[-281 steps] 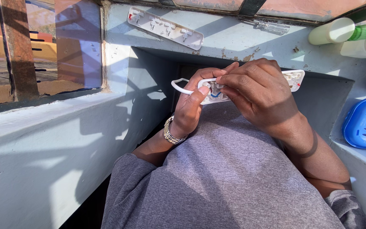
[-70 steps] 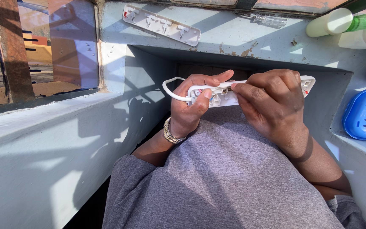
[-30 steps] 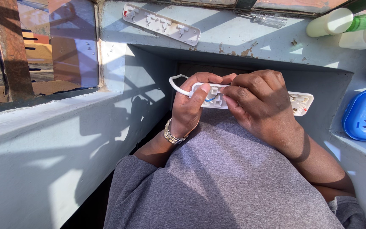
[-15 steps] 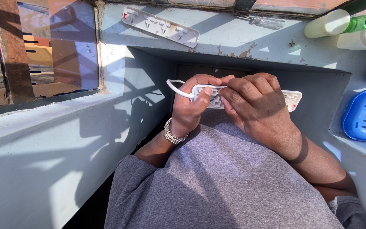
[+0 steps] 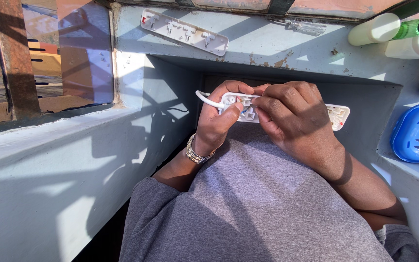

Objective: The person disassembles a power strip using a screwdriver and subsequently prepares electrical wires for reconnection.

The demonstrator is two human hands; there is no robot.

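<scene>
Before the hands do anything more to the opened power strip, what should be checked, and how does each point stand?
1. Left hand grips the open strip body at its cable end: ok.
2. Right hand fingertips on the inner contacts: ok.
3. White cable unplugged at its far end: cannot tell.
4. Strip cover set aside on the ledge: ok.
5. Screwdriver within reach on the ledge: ok.

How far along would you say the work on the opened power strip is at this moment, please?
Done: the strip's cover is off and lies on the ledge, near a screwdriver. In hand: the left hand grips the open power strip base at its cable end, while the right hand works at the exposed wiring. Left: the cover is not yet refitted.
</scene>
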